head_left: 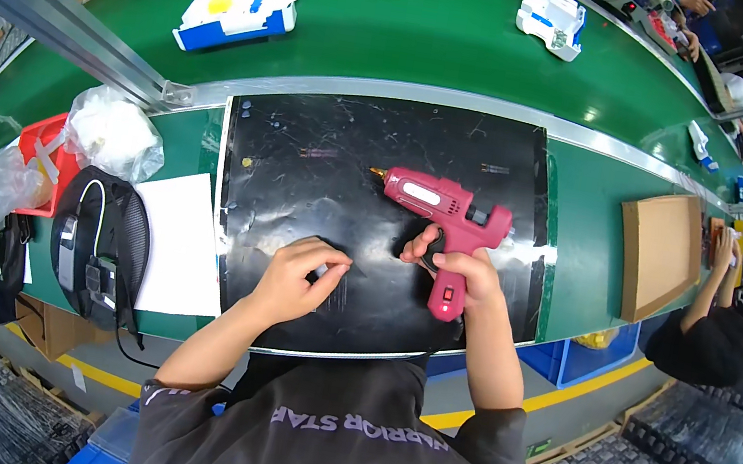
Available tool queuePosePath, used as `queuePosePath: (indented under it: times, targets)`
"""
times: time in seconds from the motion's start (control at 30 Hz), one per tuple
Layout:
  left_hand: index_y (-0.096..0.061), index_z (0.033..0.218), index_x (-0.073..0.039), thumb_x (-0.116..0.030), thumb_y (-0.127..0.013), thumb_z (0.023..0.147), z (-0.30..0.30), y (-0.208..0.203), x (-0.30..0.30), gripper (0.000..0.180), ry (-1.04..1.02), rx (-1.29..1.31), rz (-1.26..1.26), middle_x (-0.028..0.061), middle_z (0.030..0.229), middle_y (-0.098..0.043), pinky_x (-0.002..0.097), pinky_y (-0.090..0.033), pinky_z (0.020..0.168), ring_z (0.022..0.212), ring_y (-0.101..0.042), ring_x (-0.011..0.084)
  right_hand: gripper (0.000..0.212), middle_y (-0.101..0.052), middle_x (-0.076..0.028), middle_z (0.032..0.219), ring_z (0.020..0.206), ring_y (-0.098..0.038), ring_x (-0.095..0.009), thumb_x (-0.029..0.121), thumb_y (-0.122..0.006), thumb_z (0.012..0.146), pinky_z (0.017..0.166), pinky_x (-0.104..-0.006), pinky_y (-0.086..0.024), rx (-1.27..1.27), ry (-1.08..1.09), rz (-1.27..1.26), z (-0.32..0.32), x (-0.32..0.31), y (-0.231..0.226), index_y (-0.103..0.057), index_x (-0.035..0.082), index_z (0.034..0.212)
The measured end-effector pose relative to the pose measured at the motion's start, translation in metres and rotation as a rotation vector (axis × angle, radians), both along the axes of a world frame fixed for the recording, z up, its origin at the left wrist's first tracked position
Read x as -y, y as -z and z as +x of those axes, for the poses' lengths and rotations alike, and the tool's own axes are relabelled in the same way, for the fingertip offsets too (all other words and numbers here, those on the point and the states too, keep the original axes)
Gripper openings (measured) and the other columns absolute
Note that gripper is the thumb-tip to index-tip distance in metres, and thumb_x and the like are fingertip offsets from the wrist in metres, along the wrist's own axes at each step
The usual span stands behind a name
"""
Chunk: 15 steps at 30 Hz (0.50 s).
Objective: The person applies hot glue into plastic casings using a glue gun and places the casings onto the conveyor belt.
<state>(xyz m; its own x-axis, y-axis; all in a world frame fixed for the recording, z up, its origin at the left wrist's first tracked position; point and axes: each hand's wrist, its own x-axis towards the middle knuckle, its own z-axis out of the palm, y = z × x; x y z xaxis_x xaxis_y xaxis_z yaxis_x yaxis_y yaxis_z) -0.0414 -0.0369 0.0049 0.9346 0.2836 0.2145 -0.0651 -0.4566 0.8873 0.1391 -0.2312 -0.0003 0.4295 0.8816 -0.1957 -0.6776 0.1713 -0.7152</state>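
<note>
A dark pink hot glue gun (428, 196) is in my right hand (478, 276), held above the black work mat (300, 192). Its brass nozzle points to the left, and a red switch shows low on the handle. The fingers of that hand wrap the grip near the trigger. To the left of it, my left hand (294, 278) hovers over the near part of the mat, thumb and fingers curled together. A small pale bit shows between them, but what it is I cannot make out.
White-and-blue plastic housings (236, 16) lie on the green belt (395, 22) beyond the mat. At left are white paper (166, 243), a black mesh bag (103, 238), a red bin (41, 170) and plastic bags (115, 133). A cardboard tray (660, 253) stands at right, near another person.
</note>
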Motion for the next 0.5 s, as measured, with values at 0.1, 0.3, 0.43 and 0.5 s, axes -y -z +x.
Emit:
queuePosePath:
  times: [0.1, 0.3, 0.43, 0.5]
  targets:
    - [-0.066, 0.086, 0.000, -0.001, -0.067, 0.079, 0.001, 0.000, 0.000, 0.006, 0.007, -0.005, 0.011, 0.0125, 0.081, -0.067, 0.0343, -0.050, 0.066, 0.073, -0.064, 0.0285, 0.030, -0.064, -0.013, 0.093, 0.095, -0.064, -0.029, 0.001, -0.061, 0.072, 0.091, -0.0426, -0.047, -0.002, -0.013, 0.001, 0.002, 0.000, 0.002, -0.058, -0.001, 0.102]
    - [-0.066, 0.085, 0.000, 0.000, -0.067, 0.079, 0.007, -0.002, 0.003, 0.007, 0.016, 0.023, 0.046, 0.0125, 0.080, -0.067, 0.0345, -0.050, 0.066, 0.073, -0.064, 0.0290, 0.032, -0.063, -0.015, 0.090, 0.094, -0.062, -0.033, 0.005, -0.062, 0.070, 0.090, -0.0442, -0.046, -0.004, 0.032, -0.067, 0.000, 0.004, -0.009, -0.058, -0.002, 0.101]
    - [-0.066, 0.085, -0.001, 0.001, -0.066, 0.078, 0.006, -0.001, 0.004, 0.007, 0.013, 0.019, 0.062, 0.0123, 0.080, -0.067, 0.0349, -0.049, 0.066, 0.073, -0.064, 0.0296, 0.027, -0.066, -0.017, 0.095, 0.095, -0.064, -0.027, 0.001, -0.061, 0.074, 0.089, -0.0390, -0.050, 0.039, -0.023, -0.022, 0.003, 0.002, -0.005, -0.060, -0.004, 0.101]
    - [-0.066, 0.085, -0.001, 0.001, -0.066, 0.078, 0.005, -0.003, 0.006, 0.007, 0.008, 0.013, 0.093, 0.0124, 0.079, -0.067, 0.0349, -0.049, 0.066, 0.073, -0.064, 0.0296, 0.029, -0.067, -0.017, 0.097, 0.095, -0.066, -0.027, -0.001, -0.061, 0.076, 0.089, -0.0390, -0.050, 0.014, -0.043, -0.005, 0.003, 0.003, -0.001, -0.060, -0.004, 0.104]
